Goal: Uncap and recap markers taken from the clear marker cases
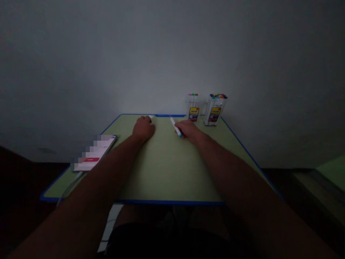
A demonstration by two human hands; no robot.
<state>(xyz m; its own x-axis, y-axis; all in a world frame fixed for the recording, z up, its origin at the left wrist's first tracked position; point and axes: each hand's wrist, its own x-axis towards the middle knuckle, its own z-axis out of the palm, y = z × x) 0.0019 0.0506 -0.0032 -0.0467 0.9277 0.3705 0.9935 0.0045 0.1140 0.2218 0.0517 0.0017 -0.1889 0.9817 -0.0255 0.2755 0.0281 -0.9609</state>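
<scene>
In my right hand [188,129] is a white marker [174,123] with a teal end, the fingers closed round its lower part. The marker slants over the green tabletop, its narrow end pointing away from me toward the far edge. My left hand [143,128] rests at the far left part of the table, fingers curled. A small white thing [151,116] shows just past its fingertips; I cannot make out whether the hand grips it. Right of my right hand stands a clear marker case [193,113] with a few markers in it.
A fuller clear case [214,112] of markers with many-coloured caps stands at the back right. Near the left edge lies a phone or tablet [101,153] with a cable [71,185]. The table [172,172] has a blue rim, and a pale wall [161,54] rises behind it.
</scene>
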